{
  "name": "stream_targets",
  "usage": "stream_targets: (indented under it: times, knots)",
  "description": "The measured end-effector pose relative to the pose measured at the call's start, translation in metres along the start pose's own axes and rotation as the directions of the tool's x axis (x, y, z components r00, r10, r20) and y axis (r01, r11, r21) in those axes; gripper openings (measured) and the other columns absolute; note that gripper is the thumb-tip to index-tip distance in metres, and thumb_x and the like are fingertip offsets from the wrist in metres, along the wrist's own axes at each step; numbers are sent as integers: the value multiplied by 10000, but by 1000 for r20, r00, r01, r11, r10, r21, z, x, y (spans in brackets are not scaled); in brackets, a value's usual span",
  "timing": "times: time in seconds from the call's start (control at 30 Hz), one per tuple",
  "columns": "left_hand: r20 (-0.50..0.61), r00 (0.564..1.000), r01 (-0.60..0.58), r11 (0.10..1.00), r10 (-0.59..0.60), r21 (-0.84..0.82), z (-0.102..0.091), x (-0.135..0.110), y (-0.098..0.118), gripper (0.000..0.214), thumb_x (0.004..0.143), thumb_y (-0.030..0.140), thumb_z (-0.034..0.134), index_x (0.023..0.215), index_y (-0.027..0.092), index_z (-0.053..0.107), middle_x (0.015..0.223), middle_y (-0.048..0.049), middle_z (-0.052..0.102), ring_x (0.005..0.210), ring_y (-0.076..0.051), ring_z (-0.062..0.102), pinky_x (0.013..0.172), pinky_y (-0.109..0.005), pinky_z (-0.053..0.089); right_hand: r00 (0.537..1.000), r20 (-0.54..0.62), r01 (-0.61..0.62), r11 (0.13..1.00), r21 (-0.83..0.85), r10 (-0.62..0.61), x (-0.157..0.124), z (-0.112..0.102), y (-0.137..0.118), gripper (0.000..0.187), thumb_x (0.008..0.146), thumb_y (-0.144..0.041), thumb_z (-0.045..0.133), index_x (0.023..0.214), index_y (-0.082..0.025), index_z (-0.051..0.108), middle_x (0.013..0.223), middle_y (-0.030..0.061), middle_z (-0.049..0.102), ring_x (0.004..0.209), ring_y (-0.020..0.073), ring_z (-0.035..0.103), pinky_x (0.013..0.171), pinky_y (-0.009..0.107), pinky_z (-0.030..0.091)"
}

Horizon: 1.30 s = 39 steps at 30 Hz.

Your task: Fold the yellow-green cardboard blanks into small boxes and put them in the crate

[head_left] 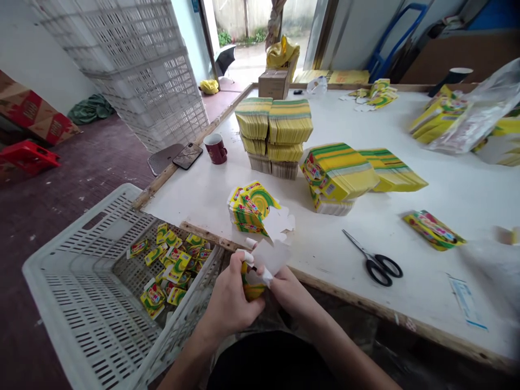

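Note:
My left hand (229,300) and my right hand (289,290) are both closed on one flat carton blank (268,259), white side up with a yellow printed part below, held at the near edge of the white table (406,238). Taped fingertips pinch the card. Just beyond my hands lies a small pile of the same yellow-green printed blanks (249,208), the top one turned white side up. To my left a white plastic crate (81,292) holds several folded yellow boxes (174,265) on its floor.
Black-handled scissors (376,260) lie on the table right of my hands. Tall stacks of blanks (276,135) and leaning bundles (345,173) stand mid-table. A red mug (216,148) and a phone (187,155) sit by the left edge. Stacked white crates (142,65) stand behind.

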<state>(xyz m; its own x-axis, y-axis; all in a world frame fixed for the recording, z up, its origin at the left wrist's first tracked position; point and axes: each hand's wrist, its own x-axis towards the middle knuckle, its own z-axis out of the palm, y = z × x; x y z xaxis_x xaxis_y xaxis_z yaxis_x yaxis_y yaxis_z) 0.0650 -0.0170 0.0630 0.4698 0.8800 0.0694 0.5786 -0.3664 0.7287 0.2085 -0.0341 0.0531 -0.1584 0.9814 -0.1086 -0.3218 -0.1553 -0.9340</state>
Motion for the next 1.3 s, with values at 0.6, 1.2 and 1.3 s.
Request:
stream_targets:
  times: [0.6, 1.2, 1.3]
  knots:
    - [-5, 996, 87, 985, -87, 148, -19, 2, -23, 510, 722, 343, 695, 1170, 220, 485, 1088, -92, 670, 967, -271, 661, 812, -370, 526, 922, 316, 386, 572, -723, -223, 7, -33, 0, 271, 926, -260, 556, 1179, -197, 632, 1397, 198, 455, 1214, 269, 560, 928, 374, 506]
    - [-502, 849, 393, 834, -167, 388, -69, 0, -56, 868, 637, 495, 745, 1322, 81, 409, 1291, -256, 505, 1236, -473, 445, 1007, -649, 346, 843, -105, 234, 536, -811, -528, 26, -27, -17, 388, 864, -274, 608, 1215, -215, 452, 1048, 95, 597, 954, 247, 581, 837, 408, 510]
    - [-603, 777, 439, 840, -178, 318, -82, 0, -68, 932, 633, 567, 732, 1336, 56, 395, 1278, -258, 493, 1242, -473, 429, 1024, -643, 330, 821, -156, 66, 363, -929, -549, 53, -33, -24, 480, 811, -213, 644, 1247, -156, 453, 1077, 150, 603, 1002, 304, 552, 871, 463, 478]
